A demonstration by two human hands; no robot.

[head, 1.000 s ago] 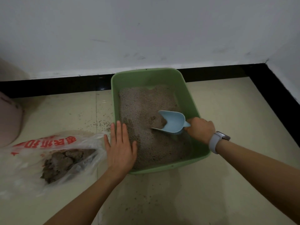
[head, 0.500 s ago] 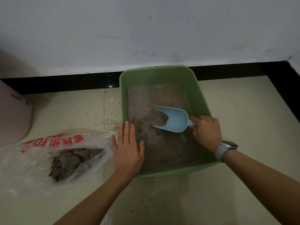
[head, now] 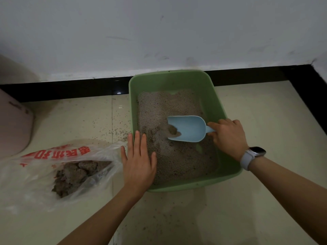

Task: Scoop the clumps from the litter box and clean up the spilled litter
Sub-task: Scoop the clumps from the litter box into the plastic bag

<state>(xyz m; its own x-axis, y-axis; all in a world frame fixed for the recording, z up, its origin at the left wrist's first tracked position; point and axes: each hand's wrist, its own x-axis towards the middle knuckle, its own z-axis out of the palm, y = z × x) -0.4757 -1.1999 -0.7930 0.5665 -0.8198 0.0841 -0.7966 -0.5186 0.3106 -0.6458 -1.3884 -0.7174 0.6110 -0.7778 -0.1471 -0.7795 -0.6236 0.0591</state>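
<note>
scoop (head: 187,129) swung flatter, handle in right fingers (head: 216,125)

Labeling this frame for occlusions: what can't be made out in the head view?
- Scoop handle: covered by the right hand.
- Near-left rim of the litter box: under the left hand.
- Red print on the plastic bag: crumpled, unreadable.
- Pink object: cut off by the left edge.
- Watch face: dark.
</note>
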